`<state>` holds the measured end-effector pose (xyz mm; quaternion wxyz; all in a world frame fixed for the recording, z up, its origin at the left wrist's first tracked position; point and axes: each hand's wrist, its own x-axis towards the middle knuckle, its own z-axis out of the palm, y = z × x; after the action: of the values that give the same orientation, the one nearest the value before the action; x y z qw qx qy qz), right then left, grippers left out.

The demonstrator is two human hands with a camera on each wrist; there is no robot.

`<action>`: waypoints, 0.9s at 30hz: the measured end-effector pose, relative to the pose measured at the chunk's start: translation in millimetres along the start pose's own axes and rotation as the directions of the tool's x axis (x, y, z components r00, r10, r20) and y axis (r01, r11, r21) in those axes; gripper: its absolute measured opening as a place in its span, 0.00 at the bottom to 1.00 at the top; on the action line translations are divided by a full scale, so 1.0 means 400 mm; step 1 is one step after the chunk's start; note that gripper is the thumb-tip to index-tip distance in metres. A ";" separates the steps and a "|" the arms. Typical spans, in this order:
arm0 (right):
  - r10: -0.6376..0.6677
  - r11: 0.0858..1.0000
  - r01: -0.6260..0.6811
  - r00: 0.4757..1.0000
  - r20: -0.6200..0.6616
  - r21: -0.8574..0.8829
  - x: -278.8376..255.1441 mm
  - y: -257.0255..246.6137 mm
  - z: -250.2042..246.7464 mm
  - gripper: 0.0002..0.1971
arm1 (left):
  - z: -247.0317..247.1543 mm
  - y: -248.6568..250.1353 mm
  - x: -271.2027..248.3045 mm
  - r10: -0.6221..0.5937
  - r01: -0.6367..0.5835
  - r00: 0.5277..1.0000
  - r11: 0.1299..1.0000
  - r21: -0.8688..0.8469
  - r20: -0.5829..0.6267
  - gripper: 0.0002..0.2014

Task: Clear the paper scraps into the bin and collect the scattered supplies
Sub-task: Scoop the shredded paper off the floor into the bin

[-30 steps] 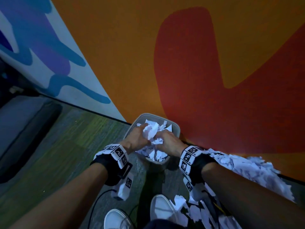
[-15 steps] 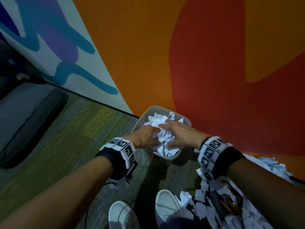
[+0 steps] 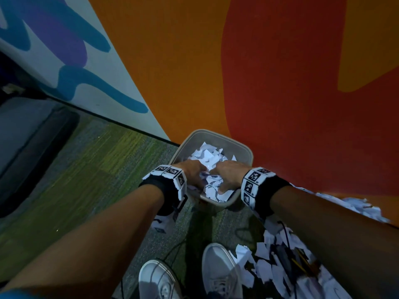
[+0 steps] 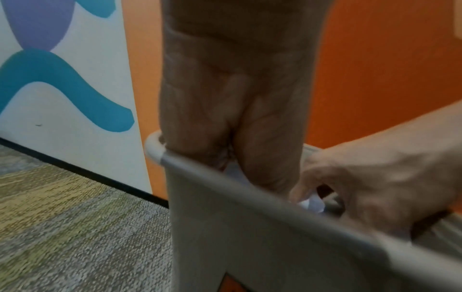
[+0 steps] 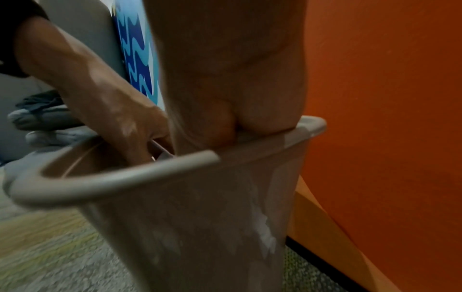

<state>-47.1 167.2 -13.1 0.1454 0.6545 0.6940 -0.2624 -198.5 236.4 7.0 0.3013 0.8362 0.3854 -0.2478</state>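
A grey plastic bin stands on the carpet against the orange wall, nearly full of white paper scraps. Both hands reach into it. My left hand and right hand press down on the scraps, fingers bent and fingertips buried in the paper. In the left wrist view my left hand dips behind the bin rim, and my right hand rests on a scrap. The right wrist view shows my right hand and left hand inside the rim.
A heap of torn paper lies on the floor at the right, with pencils and a dark cable among it. My two grey shoes stand just before the bin. A dark cushion lies at the far left on green-grey carpet.
The hands carried a clump of scraps over the bin and have sunk lower into it, pushing the paper down. The view has shifted closer to the bin.
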 end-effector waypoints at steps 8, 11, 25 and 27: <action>-0.078 0.945 0.154 0.963 -0.259 0.288 -0.150 0.042 -0.063 0.40 | -0.089 0.031 -0.111 0.031 -0.033 0.993 0.999 -0.014 -0.118 0.44; -0.073 0.937 0.187 0.932 -0.356 0.295 -0.224 0.058 -0.081 0.40 | -0.120 0.070 -0.161 0.032 -0.027 0.987 0.999 0.033 -0.155 0.46; 0.162 0.908 0.002 0.921 -0.355 0.420 -0.553 0.219 -0.005 0.40 | -0.055 0.400 -0.218 0.338 -0.365 0.910 0.928 -0.079 -0.240 0.29; 0.217 0.886 -0.043 0.918 -0.332 0.461 -0.593 0.280 0.037 0.39 | -0.014 0.440 -0.189 0.360 -0.388 0.914 0.910 -0.144 -0.188 0.27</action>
<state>85.1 -37.6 84.6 -0.1254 0.7540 0.5839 -0.2736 -101.6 111.3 114.8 0.3856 0.8811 0.2609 -0.0832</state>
